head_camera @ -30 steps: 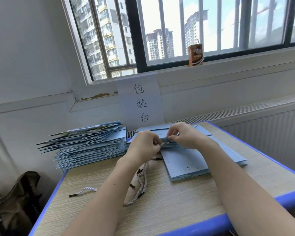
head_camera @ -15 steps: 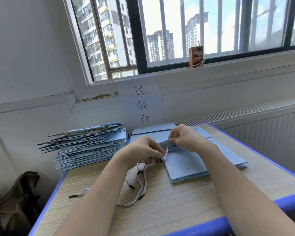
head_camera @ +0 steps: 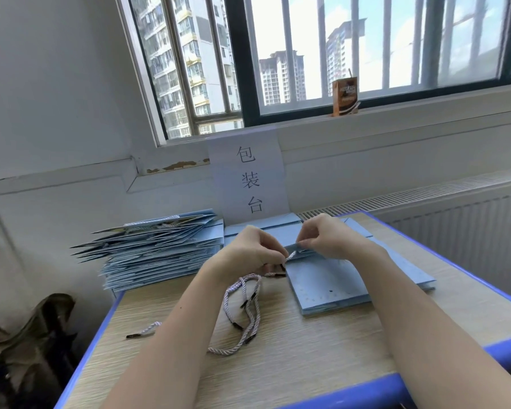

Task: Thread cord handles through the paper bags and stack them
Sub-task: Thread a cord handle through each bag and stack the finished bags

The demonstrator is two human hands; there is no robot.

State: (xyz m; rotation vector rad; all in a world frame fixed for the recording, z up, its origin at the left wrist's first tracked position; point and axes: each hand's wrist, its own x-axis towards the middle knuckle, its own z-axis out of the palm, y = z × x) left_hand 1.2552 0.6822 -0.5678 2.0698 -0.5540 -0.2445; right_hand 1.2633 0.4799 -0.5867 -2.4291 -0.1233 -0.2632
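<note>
Left grip (head_camera: pixel 250 255): clenched, pinching the twisted cord (head_camera: pixel 289 256) just short of its black tip. Right grip (head_camera: pixel 326 239): clenched on the folded top edge of the paper bag (head_camera: pixel 328 278), pinching it up off the pile beneath. Half a second back, left grip sat lower and nearer, clear of the bag's corner, cord slack between; now raised and brought in against the right, cord end angled up toward the lifted edge. Reads as the feed-in stroke: tip being offered to a handle hole, not yet seen through; the hole itself hidden behind the fingers.

Left of the bag: fanned stack of finished bags (head_camera: pixel 157 249), well apart from both grips. Just left of the bag, on the tabletop (head_camera: pixel 278 364): loose cords (head_camera: pixel 242 314) in a tangle, trailing from under the left grip toward the near edge.

Bag itself: flat, long axis running from near edge to far wall, mouth at the far end, bottom with its dotted line nearest. Held cord: short visible run slanting from lower left up to upper right, tip end toward the bag's mouth.
</note>
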